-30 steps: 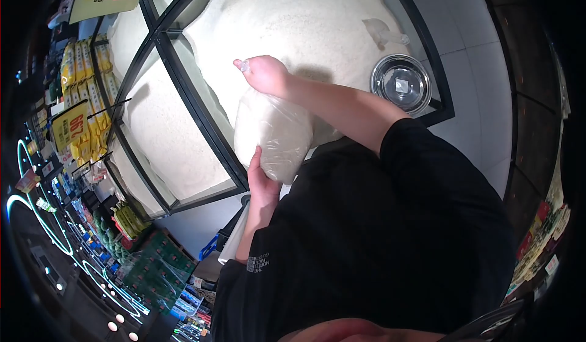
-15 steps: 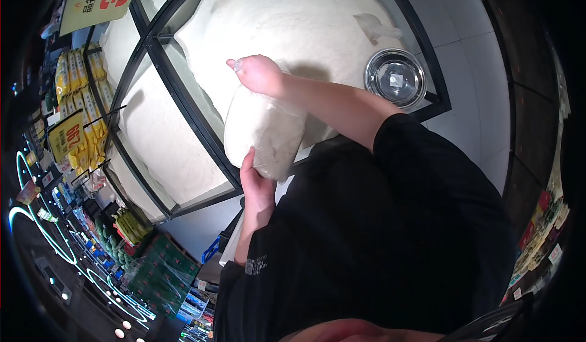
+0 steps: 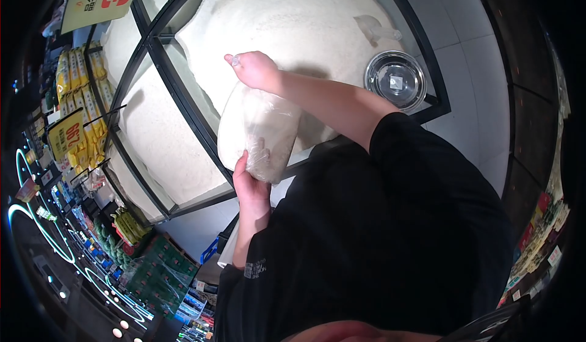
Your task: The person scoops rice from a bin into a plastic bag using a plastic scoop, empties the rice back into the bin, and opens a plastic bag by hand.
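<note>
A clear plastic bag of white grain (image 3: 268, 125) hangs over the near edge of a bin full of loose white grain (image 3: 274, 18). My right hand (image 3: 255, 71) is closed round the gathered neck of the bag, and a bit of clear plastic sticks out by the thumb. Lower down, my left hand (image 3: 251, 186) holds the bottom of the bag, with its thumb on the near side; the other fingers are mostly hidden beneath it. The plastic looks creased, and the bag leans slightly.
A round metal bowl (image 3: 395, 81) sits at the bin's right corner, near a clear scoop-like object (image 3: 375, 30) on the grain. Black frames (image 3: 186, 107) divide the bins. Price signs (image 3: 101, 0) stand at the left, before yellow packages (image 3: 82, 104). A green crate (image 3: 160, 275) is lower left.
Both hands and the bag have shifted left in view. The bag has turned and looks narrower, with its creased side now showing. My hands have kept their hold.
</note>
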`<state>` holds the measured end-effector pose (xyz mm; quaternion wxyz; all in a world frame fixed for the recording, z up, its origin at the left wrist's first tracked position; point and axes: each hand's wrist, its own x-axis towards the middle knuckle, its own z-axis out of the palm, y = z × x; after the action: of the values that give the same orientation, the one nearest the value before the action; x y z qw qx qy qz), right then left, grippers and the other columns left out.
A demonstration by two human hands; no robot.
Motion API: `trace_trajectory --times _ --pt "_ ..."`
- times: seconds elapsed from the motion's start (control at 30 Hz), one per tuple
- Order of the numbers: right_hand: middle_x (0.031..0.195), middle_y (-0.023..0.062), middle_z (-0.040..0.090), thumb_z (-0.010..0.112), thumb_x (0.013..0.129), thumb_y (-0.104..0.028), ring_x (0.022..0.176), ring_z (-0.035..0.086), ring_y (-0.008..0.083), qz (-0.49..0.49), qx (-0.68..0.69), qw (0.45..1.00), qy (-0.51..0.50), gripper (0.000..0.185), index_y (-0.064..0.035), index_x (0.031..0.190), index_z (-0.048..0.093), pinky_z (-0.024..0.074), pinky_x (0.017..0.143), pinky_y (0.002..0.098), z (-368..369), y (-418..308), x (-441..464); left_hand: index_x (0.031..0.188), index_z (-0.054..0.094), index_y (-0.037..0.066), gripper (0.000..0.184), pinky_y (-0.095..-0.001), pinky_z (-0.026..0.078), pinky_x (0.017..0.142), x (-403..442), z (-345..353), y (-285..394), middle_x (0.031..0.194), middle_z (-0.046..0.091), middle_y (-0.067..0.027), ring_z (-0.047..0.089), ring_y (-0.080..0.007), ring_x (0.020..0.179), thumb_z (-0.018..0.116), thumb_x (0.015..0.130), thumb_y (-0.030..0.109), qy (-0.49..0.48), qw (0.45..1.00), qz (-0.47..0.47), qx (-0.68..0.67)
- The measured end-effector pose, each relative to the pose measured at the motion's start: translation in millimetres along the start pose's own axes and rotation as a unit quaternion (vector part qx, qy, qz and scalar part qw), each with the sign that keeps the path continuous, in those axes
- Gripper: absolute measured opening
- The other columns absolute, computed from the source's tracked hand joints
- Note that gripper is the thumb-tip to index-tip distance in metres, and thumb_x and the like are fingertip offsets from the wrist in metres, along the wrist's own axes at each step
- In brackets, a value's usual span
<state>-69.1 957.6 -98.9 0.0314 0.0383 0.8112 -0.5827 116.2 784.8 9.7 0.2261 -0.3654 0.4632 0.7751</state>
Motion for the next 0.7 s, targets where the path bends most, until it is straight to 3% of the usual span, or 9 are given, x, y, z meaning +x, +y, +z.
trace_trajectory --times 0.17,0.27,0.37,0.57,0.7 --pt "0.086 0.0257 0.067 0.037 0.108 -0.041 0.083 0.065 0.0447 0.017 0.011 1.0 0.011 0.056 -0.0009 0.086 0.069 0.0519 0.081 0.0495 -6.4 -1.6 1.5 0.141 0.049 -0.002 0.046 -0.0403 0.05 0.1 -10.5 18.7 4.5 0.134 0.061 -0.016 0.062 -0.0271 0.114 0.047 0.105 0.026 -0.016 0.999 0.019 0.025" --pt "0.084 0.0259 0.067 0.036 0.108 -0.042 0.082 0.065 0.0445 0.028 0.007 1.0 -0.006 0.058 -0.0006 0.084 0.068 0.0518 0.081 0.0497 -13.4 -5.7 3.8 0.142 0.049 -0.003 0.047 -0.0392 0.05 0.1 -18.7 32.0 5.2 0.134 0.062 -0.0153 0.062 -0.0258 0.114 0.048 0.104 0.025 -0.031 0.991 0.076 0.107" --pt "0.082 0.0257 0.067 0.036 0.108 -0.043 0.082 0.065 0.0441 0.027 0.002 1.0 -0.004 0.058 -0.0006 0.083 0.068 0.0518 0.08 0.0498 -16.9 -8.2 4.6 0.142 0.049 -0.002 0.045 -0.0396 0.05 0.101 -7.4 23.6 9.7 0.137 0.059 -0.0155 0.061 -0.0264 0.118 0.049 0.102 0.02 -0.035 0.999 0.023 0.023" --pt "0.091 0.0252 0.069 0.029 0.108 -0.048 0.09 0.065 0.0437 0.049 -0.026 0.997 -0.058 0.065 -0.002 0.09 0.072 0.0498 0.087 0.05 -19.2 -6.0 13.8 0.148 0.041 0.001 0.052 -0.0435 0.051 0.099 7.5 18.7 8.1 0.141 0.056 -0.0165 0.059 -0.03 0.125 0.05 0.098 0.013 -0.039 0.998 0.04 0.01" --pt "0.093 0.0254 0.069 0.028 0.108 -0.048 0.093 0.065 0.0439 0.059 -0.021 0.996 -0.069 0.066 -0.0009 0.091 0.071 0.0495 0.089 0.0496 -20.9 -4.5 16.6 0.154 0.032 0.009 0.062 -0.0482 0.05 0.1 6.5 23.3 11.8 0.143 0.053 -0.0165 0.057 -0.0327 0.128 0.052 0.096 0.011 -0.044 0.998 0.038 0.0"
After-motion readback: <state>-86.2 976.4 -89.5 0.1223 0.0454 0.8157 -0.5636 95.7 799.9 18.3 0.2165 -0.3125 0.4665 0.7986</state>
